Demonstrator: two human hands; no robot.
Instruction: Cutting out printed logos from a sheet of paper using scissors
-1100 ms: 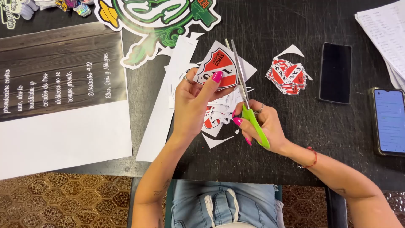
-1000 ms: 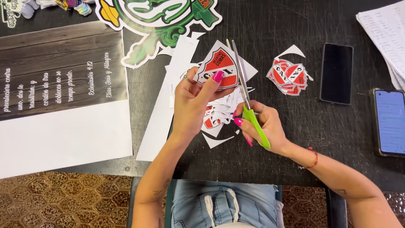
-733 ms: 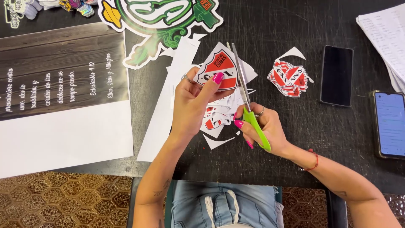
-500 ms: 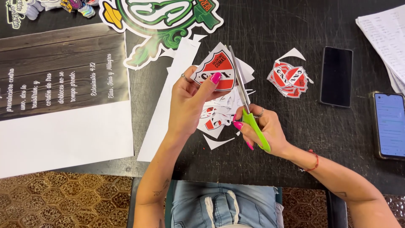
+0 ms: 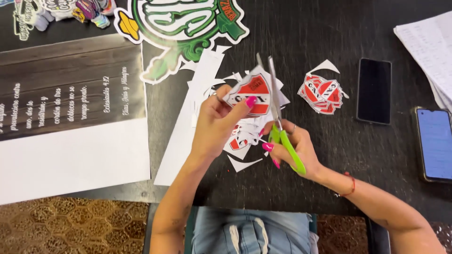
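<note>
My left hand point(image 5: 215, 123) pinches a red and white shield-shaped paper cutout point(image 5: 252, 91) between thumb and fingers, above a pile of similar printed pieces and white offcuts point(image 5: 241, 141). My right hand point(image 5: 294, 150) grips green-handled scissors point(image 5: 278, 117), blades slightly apart and pointing away from me along the cutout's right edge. A small stack of finished red shield cutouts point(image 5: 321, 93) lies to the right on the black table point(image 5: 301, 37).
A large green emblem cutout point(image 5: 188, 23) lies at the top. A big dark printed sheet with a white lower part point(image 5: 70, 122) covers the left. Two phones point(image 5: 374, 90) point(image 5: 435, 143) and white papers point(image 5: 428, 47) sit at the right. White paper strips point(image 5: 197, 84) lie mid-table.
The scissor blades have worked a little further along the shield's right edge, and my left hand has turned the cutout slightly. The rest stays where it was.
</note>
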